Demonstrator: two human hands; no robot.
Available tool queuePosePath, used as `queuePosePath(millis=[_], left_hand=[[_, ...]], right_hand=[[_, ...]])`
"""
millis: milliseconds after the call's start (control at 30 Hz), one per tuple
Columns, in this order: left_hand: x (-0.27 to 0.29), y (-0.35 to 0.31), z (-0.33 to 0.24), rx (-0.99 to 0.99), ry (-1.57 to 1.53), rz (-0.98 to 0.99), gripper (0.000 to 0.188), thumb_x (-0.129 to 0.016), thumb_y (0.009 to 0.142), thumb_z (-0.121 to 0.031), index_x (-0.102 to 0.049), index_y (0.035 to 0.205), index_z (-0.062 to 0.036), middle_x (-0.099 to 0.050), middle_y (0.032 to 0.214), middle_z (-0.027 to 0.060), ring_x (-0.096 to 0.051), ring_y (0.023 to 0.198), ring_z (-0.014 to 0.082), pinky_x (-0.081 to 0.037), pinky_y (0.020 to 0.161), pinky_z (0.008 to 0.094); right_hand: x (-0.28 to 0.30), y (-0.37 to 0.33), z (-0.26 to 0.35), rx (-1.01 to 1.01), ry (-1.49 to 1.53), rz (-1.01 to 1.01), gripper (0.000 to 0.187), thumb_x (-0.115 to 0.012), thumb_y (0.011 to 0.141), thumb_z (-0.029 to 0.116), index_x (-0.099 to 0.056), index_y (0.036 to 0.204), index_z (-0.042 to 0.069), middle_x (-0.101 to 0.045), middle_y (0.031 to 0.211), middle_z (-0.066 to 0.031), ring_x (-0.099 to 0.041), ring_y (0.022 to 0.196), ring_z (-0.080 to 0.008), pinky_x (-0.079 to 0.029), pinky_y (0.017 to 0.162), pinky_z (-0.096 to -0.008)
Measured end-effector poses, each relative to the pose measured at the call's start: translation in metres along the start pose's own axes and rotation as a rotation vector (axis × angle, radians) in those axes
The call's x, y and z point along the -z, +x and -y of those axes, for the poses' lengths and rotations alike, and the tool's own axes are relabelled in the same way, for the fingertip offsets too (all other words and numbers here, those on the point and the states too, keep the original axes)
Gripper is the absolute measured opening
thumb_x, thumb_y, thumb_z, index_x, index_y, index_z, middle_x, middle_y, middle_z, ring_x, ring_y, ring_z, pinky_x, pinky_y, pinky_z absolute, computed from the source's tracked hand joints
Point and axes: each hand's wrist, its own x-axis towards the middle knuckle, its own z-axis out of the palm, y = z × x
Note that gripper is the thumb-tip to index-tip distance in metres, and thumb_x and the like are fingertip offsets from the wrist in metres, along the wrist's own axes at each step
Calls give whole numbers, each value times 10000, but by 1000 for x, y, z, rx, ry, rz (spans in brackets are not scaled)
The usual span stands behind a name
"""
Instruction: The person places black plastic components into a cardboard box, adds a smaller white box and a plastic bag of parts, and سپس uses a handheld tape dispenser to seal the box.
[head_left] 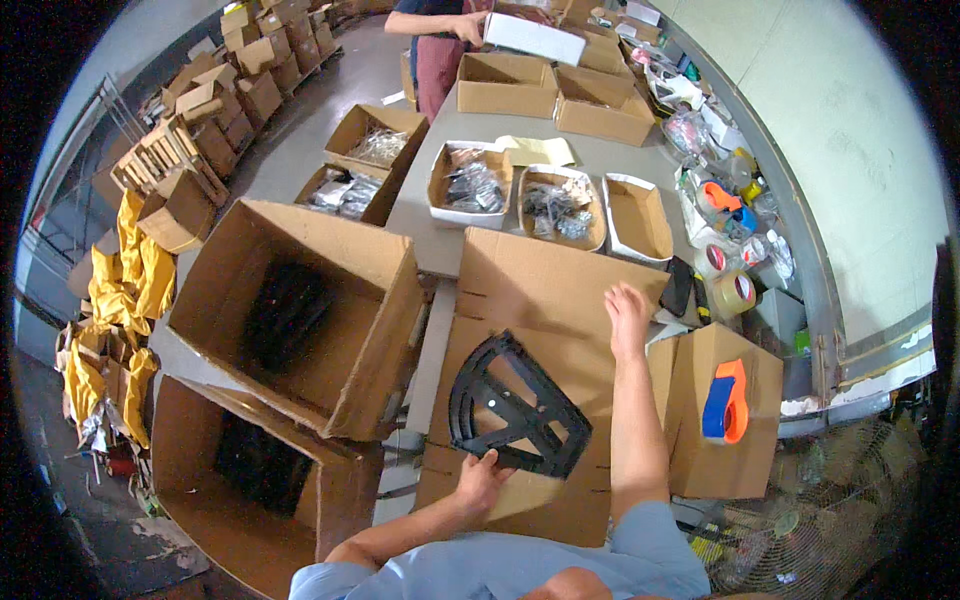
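My left hand (480,483) grips the near edge of a black fan-shaped frame (515,405) with open slots and crossing bars. The frame lies over a large flat piece of cardboard (550,290) in front of me. My right hand (627,312) is reached forward over the right side of that cardboard. Its fingers are loosely bent, and nothing shows in them. Beyond it stand a white-rimmed box without visible contents (640,215), a box of small bagged parts (562,208) and another box of bagged parts (468,185).
On my left are two deep cartons (300,330) (240,470) holding dark pieces. An orange and blue tape dispenser (725,402) rests on a carton (760,450) at my right. A wire-guarded fan (800,540) stands near right. Across the table, another person's hand (470,27) holds a white box (535,40).
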Motion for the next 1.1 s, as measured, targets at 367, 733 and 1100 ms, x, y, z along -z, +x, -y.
queuePosePath(millis=[367,733,1100], left_hand=[[-55,73,90,199,321,184,465,-623,861,-275,-421,1215,-51,-537,1099,61,-569,926,191,-468,778,370],[23,105,15,-708,1626,-161,943,-628,727,-544,-157,1423,-114,-126,1472,195,-142,1306,452,-92,1037,584],[17,111,4,-383,1687,-25,1142,-512,675,-757,65,1446,-144,98,1513,107,74,1376,373,50,1026,614]], right_hand=[[-94,154,-22,-526,246,-127,399,-527,801,142,-449,1167,3,-457,1229,-209,-418,1151,-358,-262,993,-534],[-90,212,-80,-701,-726,254,204,-610,776,66,-513,598,46,-503,548,-80,-416,414,-179,-373,428,-370],[-79,203,-47,-870,-85,130,223,-404,797,-13,-489,986,-95,-554,945,-246,-590,740,-311,-527,522,-323]])
